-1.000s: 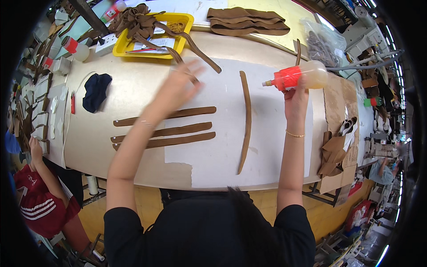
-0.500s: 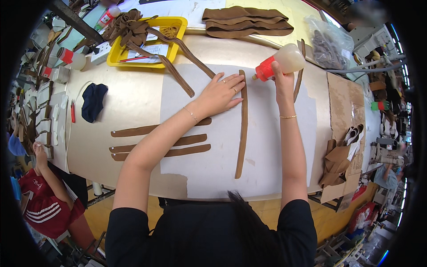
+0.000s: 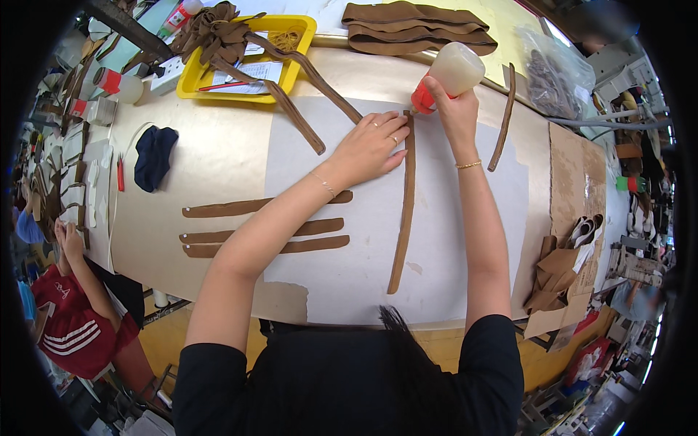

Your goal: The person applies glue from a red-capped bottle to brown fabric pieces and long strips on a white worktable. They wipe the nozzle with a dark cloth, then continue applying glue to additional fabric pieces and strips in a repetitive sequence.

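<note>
A long brown strip (image 3: 406, 218) lies lengthwise on the white sheet (image 3: 349, 291) before me. My left hand (image 3: 367, 149) rests flat with stretched fingers, their tips on the strip near its far end. My right hand (image 3: 458, 120) grips a translucent squeeze bottle (image 3: 459, 67) with a red band, tipped over so that its nozzle points down at the strip's far end. Whether the nozzle touches the strip, I cannot tell. Several brown strips (image 3: 320, 243) lie crosswise under and beside my left forearm. Another narrow strip (image 3: 503, 120) is right of the bottle.
A yellow tray (image 3: 311, 43) at the far left holds brown strips, papers and a red pen. Folded brown bands (image 3: 418, 33) and a plastic bag (image 3: 552, 73) lie at the back. Dark blue cloth (image 3: 154, 158) is left; brown pieces (image 3: 556, 272) lie right on cardboard. Someone in red (image 3: 80, 320) sits left.
My right hand has brought the bottle slightly left and tipped it more steeply, its nozzle now at the strip's far end. My left hand stays on the strip; the view has shifted slightly.
</note>
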Demonstrator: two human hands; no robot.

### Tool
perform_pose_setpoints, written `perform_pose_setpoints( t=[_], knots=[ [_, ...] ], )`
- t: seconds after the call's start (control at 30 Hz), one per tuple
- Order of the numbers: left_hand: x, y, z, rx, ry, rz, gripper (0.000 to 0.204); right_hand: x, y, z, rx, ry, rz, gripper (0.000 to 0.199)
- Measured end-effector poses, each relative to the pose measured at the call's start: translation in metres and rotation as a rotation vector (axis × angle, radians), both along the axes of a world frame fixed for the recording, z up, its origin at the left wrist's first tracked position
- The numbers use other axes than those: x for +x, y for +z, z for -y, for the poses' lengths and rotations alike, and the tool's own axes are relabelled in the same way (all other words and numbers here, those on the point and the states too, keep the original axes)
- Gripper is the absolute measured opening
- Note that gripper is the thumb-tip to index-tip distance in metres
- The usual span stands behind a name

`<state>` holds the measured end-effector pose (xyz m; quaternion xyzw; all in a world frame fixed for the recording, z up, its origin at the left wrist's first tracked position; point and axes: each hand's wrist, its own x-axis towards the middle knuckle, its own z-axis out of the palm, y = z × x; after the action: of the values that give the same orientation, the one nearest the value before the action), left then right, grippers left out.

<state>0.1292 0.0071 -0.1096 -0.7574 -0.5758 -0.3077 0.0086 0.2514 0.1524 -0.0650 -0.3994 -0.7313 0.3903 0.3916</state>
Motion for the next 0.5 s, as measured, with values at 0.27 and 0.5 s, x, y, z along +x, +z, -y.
perform_pose_setpoints(
  t=[0.27, 0.5],
  knots=[
    [0.000, 0.000, 0.000, 0.007, 0.012, -0.011, 0.035, -0.012, 0.003, 0.002, 0.083, 0.114, 0.009, 0.056],
    [0.001, 0.000, 0.000, -0.001, 0.026, -0.017, 0.035, -0.014, 0.007, 0.008, 0.166, 0.231, 0.120, 0.047]
  ],
)
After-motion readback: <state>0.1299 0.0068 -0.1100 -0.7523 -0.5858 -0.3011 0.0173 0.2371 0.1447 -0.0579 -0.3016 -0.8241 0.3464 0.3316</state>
